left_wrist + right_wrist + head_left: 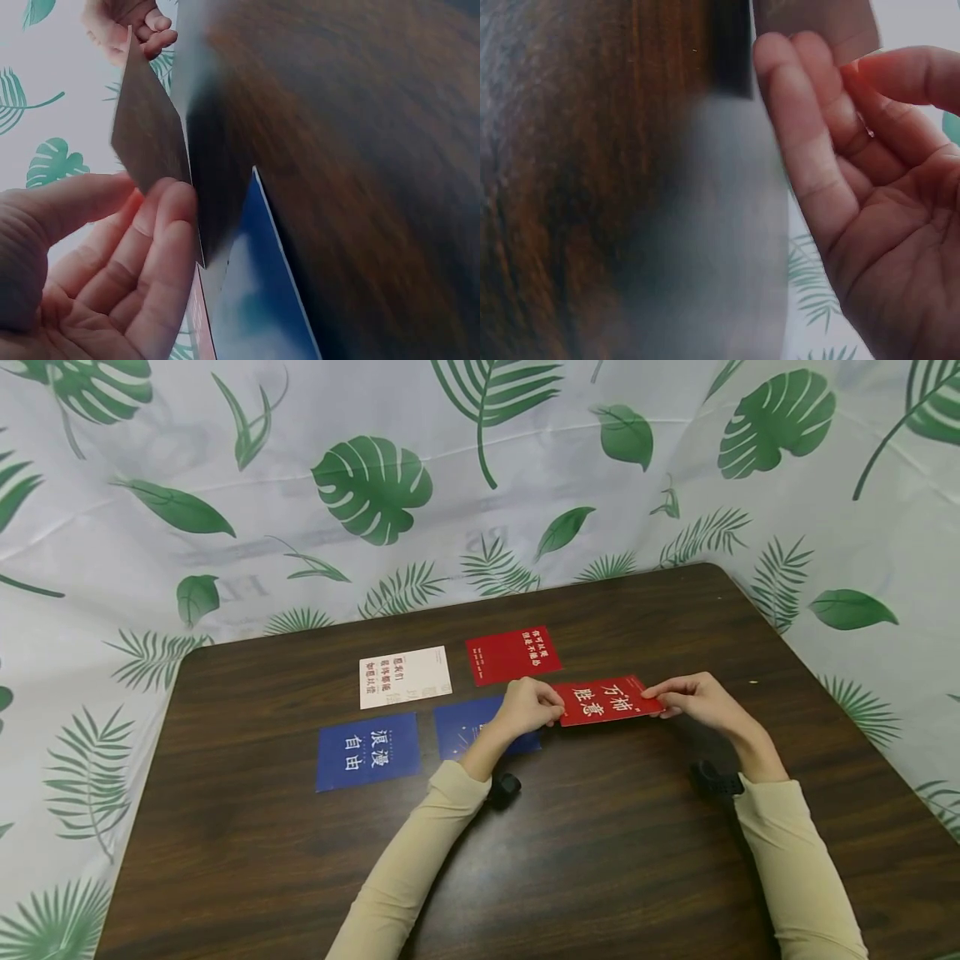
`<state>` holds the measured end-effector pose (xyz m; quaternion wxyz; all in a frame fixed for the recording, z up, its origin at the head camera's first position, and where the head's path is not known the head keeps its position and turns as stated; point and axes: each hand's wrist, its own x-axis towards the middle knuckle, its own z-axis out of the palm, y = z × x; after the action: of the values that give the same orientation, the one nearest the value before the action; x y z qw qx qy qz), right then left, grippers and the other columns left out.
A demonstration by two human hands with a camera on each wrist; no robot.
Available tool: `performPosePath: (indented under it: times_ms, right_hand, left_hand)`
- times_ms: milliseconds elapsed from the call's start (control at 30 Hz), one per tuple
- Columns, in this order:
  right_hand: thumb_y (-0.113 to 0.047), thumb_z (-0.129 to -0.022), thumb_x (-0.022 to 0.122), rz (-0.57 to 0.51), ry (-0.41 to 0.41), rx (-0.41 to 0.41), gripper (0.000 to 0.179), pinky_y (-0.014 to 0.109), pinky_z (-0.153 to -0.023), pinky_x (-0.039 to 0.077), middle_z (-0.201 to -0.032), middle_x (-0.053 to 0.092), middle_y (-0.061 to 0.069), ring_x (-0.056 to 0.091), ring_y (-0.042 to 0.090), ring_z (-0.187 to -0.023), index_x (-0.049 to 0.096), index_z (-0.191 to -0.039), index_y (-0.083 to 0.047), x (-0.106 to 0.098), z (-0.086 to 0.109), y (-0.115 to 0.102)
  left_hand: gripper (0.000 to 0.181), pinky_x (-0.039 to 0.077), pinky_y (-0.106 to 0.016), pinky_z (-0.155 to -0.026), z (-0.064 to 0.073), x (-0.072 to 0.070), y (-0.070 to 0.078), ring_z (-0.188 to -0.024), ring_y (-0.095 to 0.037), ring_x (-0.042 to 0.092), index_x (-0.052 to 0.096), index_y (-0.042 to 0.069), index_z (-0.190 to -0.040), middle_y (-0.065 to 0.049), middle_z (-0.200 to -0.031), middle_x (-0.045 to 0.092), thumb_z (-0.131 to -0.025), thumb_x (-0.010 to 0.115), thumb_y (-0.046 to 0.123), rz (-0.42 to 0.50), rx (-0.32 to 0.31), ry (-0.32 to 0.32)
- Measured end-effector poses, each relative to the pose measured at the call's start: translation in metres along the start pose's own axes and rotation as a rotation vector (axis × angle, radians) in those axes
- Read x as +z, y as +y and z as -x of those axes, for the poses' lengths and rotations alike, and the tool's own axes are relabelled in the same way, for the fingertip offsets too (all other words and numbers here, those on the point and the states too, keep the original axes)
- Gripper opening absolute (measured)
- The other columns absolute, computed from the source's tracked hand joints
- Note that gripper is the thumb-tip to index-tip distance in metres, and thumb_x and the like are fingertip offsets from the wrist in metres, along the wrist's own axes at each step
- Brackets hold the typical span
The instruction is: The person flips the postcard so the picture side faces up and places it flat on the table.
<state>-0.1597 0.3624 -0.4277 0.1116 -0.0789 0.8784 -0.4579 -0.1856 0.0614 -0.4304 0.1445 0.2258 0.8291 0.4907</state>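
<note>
Both hands hold one red card (607,700) with large white Chinese characters, raised over the dark wood table. My left hand (527,706) pinches its left end between thumb and fingers; my right hand (697,697) pinches the right end. In the left wrist view the card's plain underside (150,120) faces the camera, with the left hand (112,255) at its near corner. The right wrist view catches only a corner of the card (825,26) at the right fingertips (776,52). A blue card (457,727) lies partly hidden under the left hand and forearm.
Left of the hands, another blue card (367,752) and a white card (405,677) lie on the table (600,860). A second red card (513,658) lies behind the left hand. A leaf-print curtain (285,485) hangs behind the table.
</note>
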Motion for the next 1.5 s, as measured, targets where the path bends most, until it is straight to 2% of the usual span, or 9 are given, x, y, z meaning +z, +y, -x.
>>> performPosePath:
  times_ms: [233, 367, 600, 833, 933, 1067, 1267, 1400, 1500]
  right_hand:
    - [-0.014, -0.089, 0.065, 0.101, -0.021, 0.053, 0.024, 0.030, -0.061, 0.052, -0.090, 0.069, 0.015, 0.062, 0.017, -0.065, 0.068, -0.104, 0.004, 0.005, -0.005, 0.000]
    - [-0.013, -0.086, 0.069, 0.165, -0.019, 0.033, 0.022, 0.029, -0.056, 0.051, -0.079, 0.067, 0.011, 0.058, 0.016, -0.060, 0.068, -0.101, 0.002, 0.009, -0.008, -0.001]
    - [-0.010, -0.083, 0.071, 0.266, -0.018, 0.017, 0.016, 0.027, -0.049, 0.046, -0.063, 0.058, 0.005, 0.052, 0.015, -0.052, 0.067, -0.095, -0.001, 0.015, -0.013, -0.005]
    - [-0.009, -0.081, 0.072, 0.354, -0.035, 0.034, 0.014, 0.027, -0.046, 0.041, -0.057, 0.051, -0.001, 0.048, 0.016, -0.050, 0.068, -0.093, -0.003, 0.017, -0.017, -0.013]
    - [-0.007, -0.081, 0.071, 0.389, -0.049, 0.045, 0.011, 0.028, -0.048, 0.041, -0.058, 0.051, -0.001, 0.048, 0.016, -0.052, 0.068, -0.092, -0.004, 0.016, -0.019, -0.016]
    - [-0.011, -0.083, 0.070, 0.443, -0.074, 0.083, 0.012, 0.030, -0.052, 0.039, -0.062, 0.053, 0.000, 0.048, 0.017, -0.057, 0.068, -0.094, -0.007, 0.015, -0.019, -0.021]
    - [-0.016, -0.084, 0.070, 0.485, -0.107, 0.126, 0.017, 0.031, -0.055, 0.035, -0.064, 0.054, 0.000, 0.048, 0.017, -0.060, 0.070, -0.100, -0.011, 0.012, -0.019, -0.026]
    - [-0.016, -0.085, 0.069, 0.467, -0.105, 0.114, 0.018, 0.030, -0.052, 0.037, -0.060, 0.055, 0.000, 0.049, 0.017, -0.056, 0.070, -0.101, -0.008, 0.012, -0.020, -0.024]
    - [-0.017, -0.085, 0.069, 0.436, -0.096, 0.097, 0.020, 0.030, -0.050, 0.039, -0.058, 0.055, 0.000, 0.050, 0.016, -0.054, 0.070, -0.101, -0.004, 0.013, -0.019, -0.023]
  left_hand:
    - [0.004, 0.045, -0.018, -0.050, -0.004, 0.008, 0.007, -0.050, -0.009, 0.058, 0.072, 0.004, -0.081, -0.003, -0.062, 0.066, -0.081, 0.071, 0.008, -0.148, -0.122, -0.026]
    - [0.005, 0.045, -0.020, -0.055, -0.006, 0.012, 0.006, -0.053, -0.008, 0.057, 0.071, 0.007, -0.078, 0.000, -0.063, 0.064, -0.081, 0.073, 0.011, -0.237, -0.128, -0.036]
    - [0.010, 0.044, -0.022, -0.054, -0.007, 0.012, 0.007, -0.062, -0.012, 0.056, 0.067, 0.007, -0.072, 0.001, -0.067, 0.063, -0.079, 0.074, 0.011, -0.299, -0.122, -0.038]
    - [0.030, 0.035, -0.021, -0.046, -0.010, 0.015, 0.012, -0.052, -0.009, 0.044, 0.052, 0.013, -0.057, 0.005, -0.053, 0.048, -0.080, 0.071, 0.012, -0.331, -0.176, -0.068]
    - [0.036, 0.032, -0.021, -0.044, -0.012, 0.018, 0.015, -0.048, -0.010, 0.040, 0.046, 0.014, -0.055, 0.004, -0.051, 0.043, -0.081, 0.071, 0.014, -0.378, -0.208, -0.083]
    - [0.033, 0.036, -0.024, -0.045, -0.015, 0.022, 0.019, -0.051, -0.012, 0.046, 0.048, 0.013, -0.060, 0.002, -0.056, 0.048, -0.082, 0.072, 0.021, -0.464, -0.249, -0.091]
    - [0.023, 0.048, -0.030, -0.056, -0.020, 0.027, 0.022, -0.073, -0.016, 0.062, 0.060, 0.011, -0.080, -0.001, -0.077, 0.060, -0.081, 0.072, 0.030, -0.590, -0.296, -0.091]
    - [0.022, 0.048, -0.029, -0.056, -0.021, 0.028, 0.021, -0.072, -0.015, 0.062, 0.061, 0.012, -0.083, 0.000, -0.077, 0.059, -0.082, 0.072, 0.031, -0.600, -0.297, -0.083]
    - [0.026, 0.040, -0.025, -0.048, -0.018, 0.027, 0.018, -0.057, -0.011, 0.052, 0.056, 0.011, -0.069, 0.002, -0.062, 0.052, -0.083, 0.070, 0.028, -0.545, -0.269, -0.069]
